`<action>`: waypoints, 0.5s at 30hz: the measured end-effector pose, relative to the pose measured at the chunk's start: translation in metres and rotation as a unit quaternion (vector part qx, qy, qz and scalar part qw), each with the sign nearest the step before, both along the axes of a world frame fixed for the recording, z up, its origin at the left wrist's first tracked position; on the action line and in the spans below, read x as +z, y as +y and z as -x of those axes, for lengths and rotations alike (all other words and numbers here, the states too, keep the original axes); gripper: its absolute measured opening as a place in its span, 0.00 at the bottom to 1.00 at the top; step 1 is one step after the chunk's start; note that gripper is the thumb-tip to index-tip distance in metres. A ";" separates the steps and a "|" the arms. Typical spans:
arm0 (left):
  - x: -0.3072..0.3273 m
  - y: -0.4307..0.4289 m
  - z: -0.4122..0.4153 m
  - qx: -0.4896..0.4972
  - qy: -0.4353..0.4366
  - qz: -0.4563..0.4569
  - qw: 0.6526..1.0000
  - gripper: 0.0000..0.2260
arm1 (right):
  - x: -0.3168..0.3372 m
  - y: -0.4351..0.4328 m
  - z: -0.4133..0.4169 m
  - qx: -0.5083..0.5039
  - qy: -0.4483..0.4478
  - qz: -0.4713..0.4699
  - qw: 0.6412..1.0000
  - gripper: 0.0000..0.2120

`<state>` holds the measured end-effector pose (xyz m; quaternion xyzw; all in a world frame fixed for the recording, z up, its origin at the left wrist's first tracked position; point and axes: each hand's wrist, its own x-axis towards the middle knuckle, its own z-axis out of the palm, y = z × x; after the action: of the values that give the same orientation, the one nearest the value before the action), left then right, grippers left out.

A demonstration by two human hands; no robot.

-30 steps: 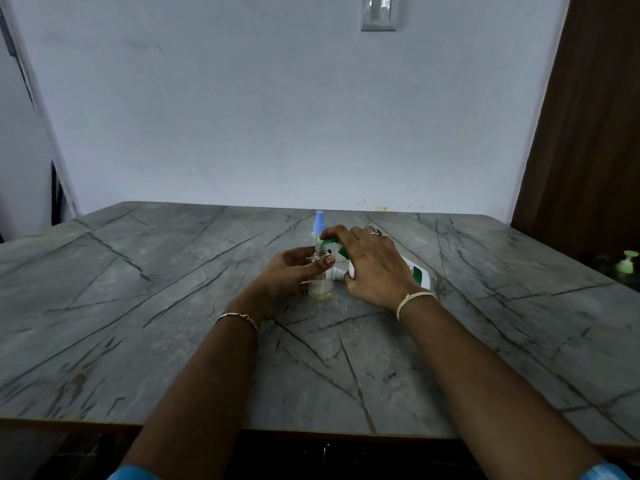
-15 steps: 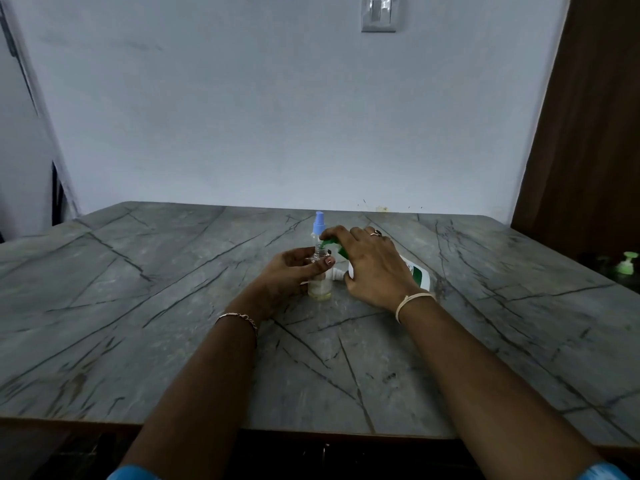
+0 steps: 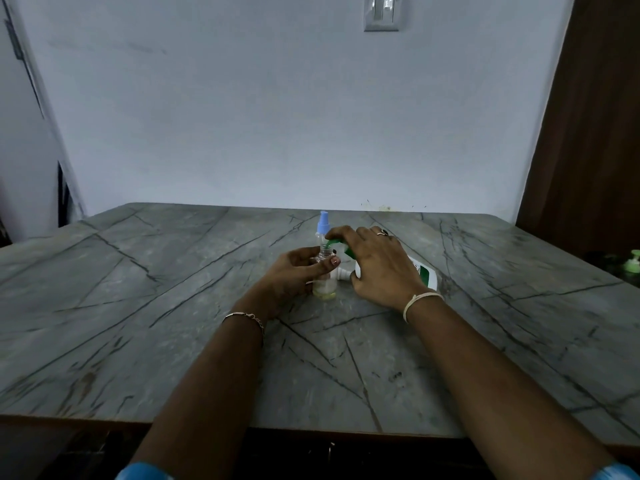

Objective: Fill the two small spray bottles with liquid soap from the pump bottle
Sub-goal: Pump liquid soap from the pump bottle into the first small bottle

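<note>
A small clear spray bottle (image 3: 325, 289) stands open on the table with a little yellowish liquid at its bottom; my left hand (image 3: 296, 271) grips it around the middle. My right hand (image 3: 377, 268) is wrapped over the white pump bottle (image 3: 424, 273), which is tilted toward the small bottle, its green pump head (image 3: 333, 242) over the bottle's neck. A second spray bottle with a blue sprayer top (image 3: 323, 225) stands just behind. A small white part (image 3: 341, 273) lies between my hands; what it is I cannot tell.
The grey marble-patterned table (image 3: 173, 306) reaches the white wall. A brown door (image 3: 595, 116) is at the right. Beside the table's right edge, lower down, is another green pump top (image 3: 633, 263). A wall switch (image 3: 381, 12) is above.
</note>
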<state>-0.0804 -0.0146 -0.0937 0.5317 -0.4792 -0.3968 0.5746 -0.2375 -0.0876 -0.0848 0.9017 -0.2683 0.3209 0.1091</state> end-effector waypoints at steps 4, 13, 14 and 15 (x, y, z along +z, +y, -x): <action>0.001 0.001 -0.001 -0.005 0.000 -0.004 1.000 0.13 | 0.000 -0.001 -0.005 0.006 -0.011 -0.008 1.000 0.31; 0.001 -0.001 -0.001 -0.003 0.016 -0.003 1.000 0.10 | 0.001 -0.002 0.001 0.012 0.000 -0.002 1.000 0.32; 0.002 0.000 0.000 -0.004 0.016 -0.002 1.000 0.09 | 0.001 -0.002 -0.001 0.013 -0.009 -0.004 1.000 0.31; 0.002 0.001 0.000 -0.005 0.014 -0.002 1.000 0.08 | 0.001 -0.002 -0.003 0.014 -0.013 -0.010 1.000 0.31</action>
<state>-0.0804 -0.0135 -0.0921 0.5251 -0.4724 -0.4083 0.5783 -0.2347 -0.0899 -0.0839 0.9020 -0.2602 0.3320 0.0921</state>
